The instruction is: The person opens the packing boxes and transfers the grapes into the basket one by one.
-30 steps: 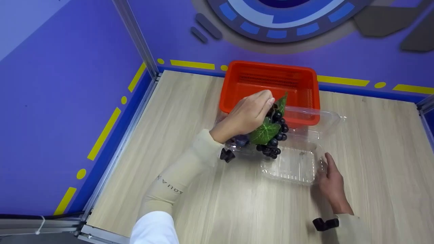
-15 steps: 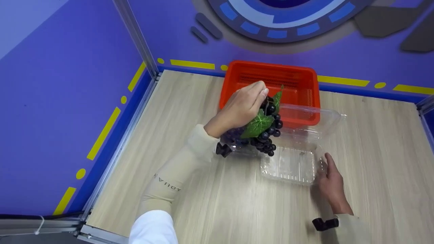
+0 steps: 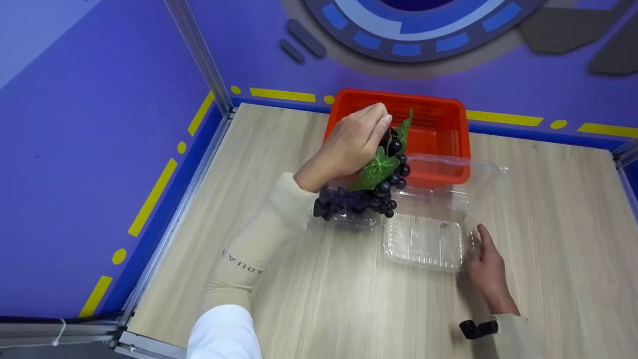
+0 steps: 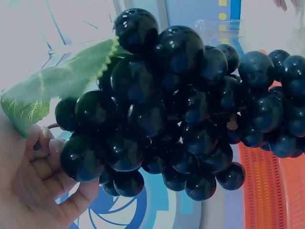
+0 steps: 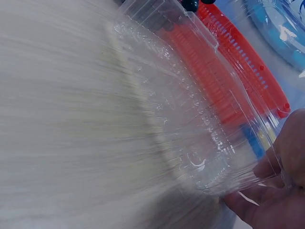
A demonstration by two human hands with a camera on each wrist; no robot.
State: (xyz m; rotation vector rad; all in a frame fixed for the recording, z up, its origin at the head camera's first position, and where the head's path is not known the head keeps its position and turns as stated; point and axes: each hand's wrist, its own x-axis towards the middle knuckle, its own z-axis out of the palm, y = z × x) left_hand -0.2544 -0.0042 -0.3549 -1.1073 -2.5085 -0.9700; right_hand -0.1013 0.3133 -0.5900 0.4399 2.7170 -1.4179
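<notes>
In the head view, my left hand (image 3: 351,142) pinches a bunch of dark grapes (image 3: 386,187) at its top and holds it up in front of the red basket. Green leaves (image 3: 376,169) hang from the bunch; the left wrist view shows the round grapes (image 4: 176,109) close up, with my fingers (image 4: 40,171) at one end. To the right, a clear plastic clamshell container (image 3: 423,242) lies on the table with its lid raised against the basket. My right hand (image 3: 488,269) holds the container's right end; in the right wrist view its fingers (image 5: 245,205) are at the rim.
Behind the container stands the red basket (image 3: 453,137), against the blue wall (image 3: 279,55). Another clear plastic piece (image 3: 356,220) lies on the table below the grapes, partly hidden by them. A metal-framed side wall (image 3: 99,149) bounds the table (image 3: 324,299) on the left.
My left hand has moved up and slightly left in the head view, carrying the grapes away from the container. The right hand and container have stayed in place.
</notes>
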